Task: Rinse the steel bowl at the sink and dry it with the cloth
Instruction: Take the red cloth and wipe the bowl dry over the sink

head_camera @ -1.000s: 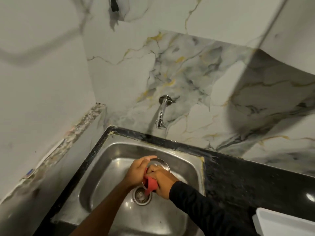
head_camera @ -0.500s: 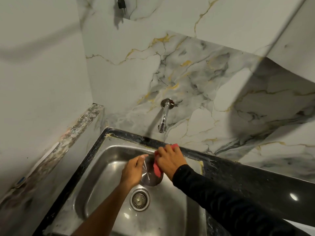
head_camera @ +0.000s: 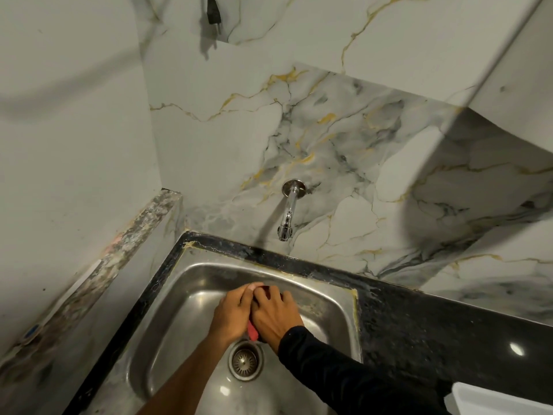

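Note:
Both hands are pressed together over the steel sink (head_camera: 326, 298), just above the drain (head_camera: 246, 359). My left hand (head_camera: 232, 314) curls around the steel bowl, which is almost wholly hidden between the two hands. My right hand (head_camera: 276, 314), in a black sleeve, presses a red cloth (head_camera: 253, 333) against the bowl. A strip of the cloth shows below the hands and another bit shows at the fingertips. No water runs from the tap (head_camera: 286, 217).
The chrome tap juts from the marble wall behind the sink. A black countertop (head_camera: 434, 322) runs to the right, with a white tray (head_camera: 496, 399) at its near corner. A ledge (head_camera: 119, 253) lines the left wall. A black plug (head_camera: 213, 10) hangs above.
My right hand with the red cloth has come back from the bowl's far rim and closed against my left hand. The bowl, in plain view before, is now covered.

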